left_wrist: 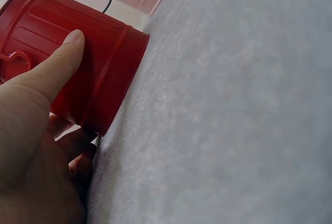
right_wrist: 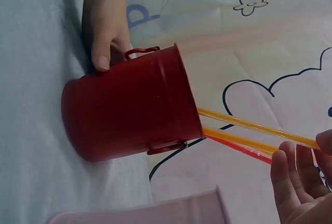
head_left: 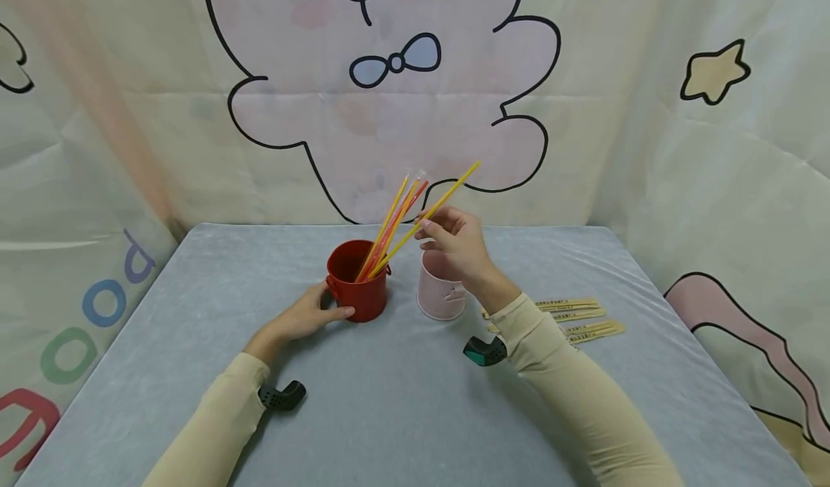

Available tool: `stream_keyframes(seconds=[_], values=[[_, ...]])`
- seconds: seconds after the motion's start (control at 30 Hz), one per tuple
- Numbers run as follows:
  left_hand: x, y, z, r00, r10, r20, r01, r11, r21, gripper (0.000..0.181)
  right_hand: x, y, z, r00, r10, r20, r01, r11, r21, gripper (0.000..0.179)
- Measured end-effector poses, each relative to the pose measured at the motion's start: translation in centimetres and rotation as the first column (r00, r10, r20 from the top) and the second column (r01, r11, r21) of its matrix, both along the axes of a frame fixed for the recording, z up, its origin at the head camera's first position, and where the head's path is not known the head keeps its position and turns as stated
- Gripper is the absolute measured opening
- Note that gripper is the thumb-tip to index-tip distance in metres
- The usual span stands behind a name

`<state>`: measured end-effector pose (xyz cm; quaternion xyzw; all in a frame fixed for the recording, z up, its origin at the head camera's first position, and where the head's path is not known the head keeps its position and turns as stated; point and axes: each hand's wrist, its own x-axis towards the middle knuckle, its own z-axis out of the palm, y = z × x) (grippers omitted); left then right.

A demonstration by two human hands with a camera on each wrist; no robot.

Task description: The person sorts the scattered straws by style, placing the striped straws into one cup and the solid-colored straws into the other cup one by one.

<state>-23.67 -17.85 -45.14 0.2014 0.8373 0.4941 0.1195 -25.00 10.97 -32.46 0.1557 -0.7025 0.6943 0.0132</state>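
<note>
A red metal bucket (head_left: 364,300) with small side handles stands upright on the table. My left hand (head_left: 310,315) holds it low on its left side, the thumb (left_wrist: 62,64) on the front and the other fingers partly hidden behind. Several yellow and red-orange straws (head_left: 391,231) lean in the bucket, some in clear plastic. My right hand (head_left: 459,246) pinches one yellow straw (head_left: 462,179) between thumb and fingers above the pink bucket. The lower end of that straw is still at the red bucket's mouth.
A pale pink bucket (head_left: 433,296) stands to the right of the red one, beneath my right hand. Further right lie several flat yellowish printed strips (head_left: 586,315), partly behind my right forearm. A printed cloth (head_left: 616,148) hangs behind the blue-grey table cover (head_left: 402,415).
</note>
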Motion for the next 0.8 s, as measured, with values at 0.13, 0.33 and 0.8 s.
stream_keyframes(seconds=[0.13,0.33,0.8], values=[[0.1,0.0,-0.1,1.000,-0.009,-0.024,0.009,1.000,0.005,0.075,-0.1,-0.4,-0.4,1.000,0.006,0.028,-0.008,0.999,0.048,0.026],[0.1,-0.1,-0.2,1.000,-0.007,-0.010,0.007,1.000,0.004,0.074,0.0,-0.9,-0.9,0.996,0.049,0.076,-0.054,0.996,0.072,0.022],[-0.2,0.1,-0.1,1.000,-0.002,0.005,0.002,1.000,0.005,0.073,-0.9,-1.6,-1.4,0.982,0.108,0.152,-0.133,0.977,0.166,0.029]])
